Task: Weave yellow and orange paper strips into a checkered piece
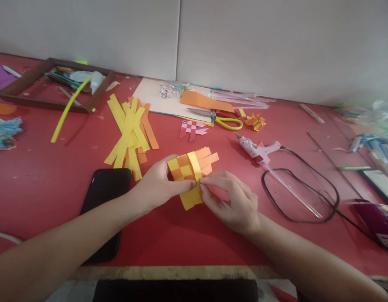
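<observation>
A small weave of yellow and orange paper strips (pixel 185 171) is held above the red table, near its front edge. My left hand (pixel 164 180) grips its left side, with the thumb across the front and the other fingers behind. My right hand (pixel 231 197) pinches the weave's right edge at a yellow strip between thumb and forefinger. Loose orange ends stick out at the upper right, and yellow ends hang at the bottom. Left of the weave lies a pile of loose yellow and orange paper strips (pixel 129 134).
A black phone (pixel 102 197) lies under my left forearm. Behind the weave are a pink checkered paper fish (pixel 191 128) and yellow-handled scissors (pixel 225 121). A pink glue gun (pixel 259 151) with a looped black cord rests at right. A wooden frame (pixel 24 79) with tools lies back left.
</observation>
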The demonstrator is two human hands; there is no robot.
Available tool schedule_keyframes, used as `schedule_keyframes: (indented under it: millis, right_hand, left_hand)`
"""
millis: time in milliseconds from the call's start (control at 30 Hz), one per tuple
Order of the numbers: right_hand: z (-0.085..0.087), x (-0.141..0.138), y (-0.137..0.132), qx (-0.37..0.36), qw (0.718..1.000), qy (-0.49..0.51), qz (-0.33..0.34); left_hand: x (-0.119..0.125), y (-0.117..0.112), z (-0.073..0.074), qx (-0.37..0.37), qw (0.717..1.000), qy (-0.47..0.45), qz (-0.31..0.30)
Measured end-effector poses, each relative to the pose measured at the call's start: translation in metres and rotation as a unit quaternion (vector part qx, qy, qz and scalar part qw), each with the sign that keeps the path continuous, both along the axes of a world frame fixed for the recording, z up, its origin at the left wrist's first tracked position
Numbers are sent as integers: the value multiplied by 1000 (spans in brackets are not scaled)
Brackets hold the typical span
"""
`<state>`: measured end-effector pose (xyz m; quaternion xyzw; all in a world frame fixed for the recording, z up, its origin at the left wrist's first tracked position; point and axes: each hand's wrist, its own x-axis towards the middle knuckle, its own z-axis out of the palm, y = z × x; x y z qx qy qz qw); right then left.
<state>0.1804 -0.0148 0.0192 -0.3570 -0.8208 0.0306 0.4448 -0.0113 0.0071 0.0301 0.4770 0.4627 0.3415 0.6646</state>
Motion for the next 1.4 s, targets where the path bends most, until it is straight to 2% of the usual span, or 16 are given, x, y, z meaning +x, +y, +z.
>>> schedule_keyframes:
  millis: [300, 533, 700, 900, 1167, 1267, 1400]
  right_hand:
    - [-3, -1, -5, -137, 986, 92, -35]
    - [-8, 1, -6, -248, 956, 156, -5]
    - [-10, 1, -6, -236, 962, 139, -3]
    - [-8, 2, -6, -154, 985, 76, -26]
    - [-1, -2, -7, -91, 994, 38, -45]
    - [-3, -2, -9, -101, 992, 50, -56]
    - [-8, 0, -10, -181, 977, 93, -58]
  left_hand:
    - [-2, -1, 2, -13, 1000, 17, 10]
    - [0, -1, 3, -27, 999, 15, 11]
    - [-1, -3, 3, 1, 998, 59, 14]
    - [-2, -5, 3, 84, 990, 114, 5]
    - [-1, -7, 3, 96, 989, 116, -4]
    - [-1, -6, 3, 84, 991, 108, -5]
    - [-1, -5, 5, 62, 993, 97, -16]
